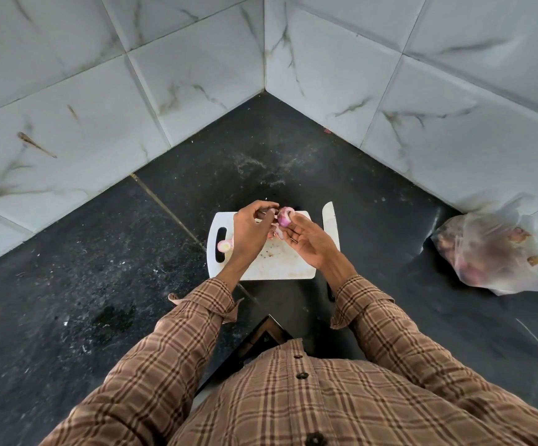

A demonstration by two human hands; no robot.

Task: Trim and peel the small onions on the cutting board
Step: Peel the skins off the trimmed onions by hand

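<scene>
A peeled onion (224, 245) lies on the left part of the white cutting board (274, 268), beside its handle slot and just left of the left hand (250, 231). The left hand is held above the board with fingers curled; thumb and forefinger are pinched narrow at a strip of skin next to the small onion (284, 217). That onion sits at the fingertips (288, 228) of the right hand (309, 247), whose palm faces up with fingers loosely closed on it. Loose peel (275, 234) hangs below. A knife (331, 225) lies just right of the board. Far right, a plastic bag (492, 249) rests on the dark countertop (100, 252).
</scene>
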